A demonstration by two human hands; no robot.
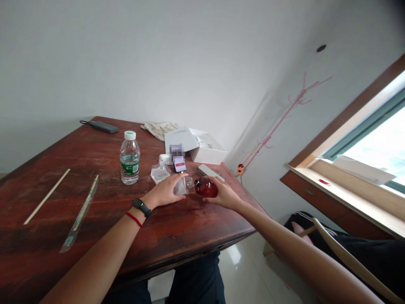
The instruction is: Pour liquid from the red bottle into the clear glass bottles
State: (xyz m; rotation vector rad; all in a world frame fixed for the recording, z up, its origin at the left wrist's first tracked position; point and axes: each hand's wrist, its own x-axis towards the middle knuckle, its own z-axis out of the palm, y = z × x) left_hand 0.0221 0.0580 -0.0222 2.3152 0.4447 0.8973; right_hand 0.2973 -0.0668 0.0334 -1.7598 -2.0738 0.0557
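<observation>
My left hand (167, 190) is closed around a small clear bottle (183, 185), which lies sideways with its neck pointing right. In my right hand (223, 194) is a round red bottle (207, 188), also on its side, its dark mouth turned left. The two necks face each other almost end to end; I cannot tell whether they touch. Just left of the clear bottle sits a faceted clear container (160, 173). Behind my left hand stands a small device with a lit screen (180, 165). A grey bar-shaped thing (209, 171) lies behind the red bottle.
On the dark wooden table (104, 164) stand a water bottle (129, 162) and an open white box (210, 154). A bare chopstick (47, 196), wrapped chopsticks (80, 215), a grey power bank (103, 126) and a cloth (160, 128) lie there too. Someone's legs (363, 253) show at right.
</observation>
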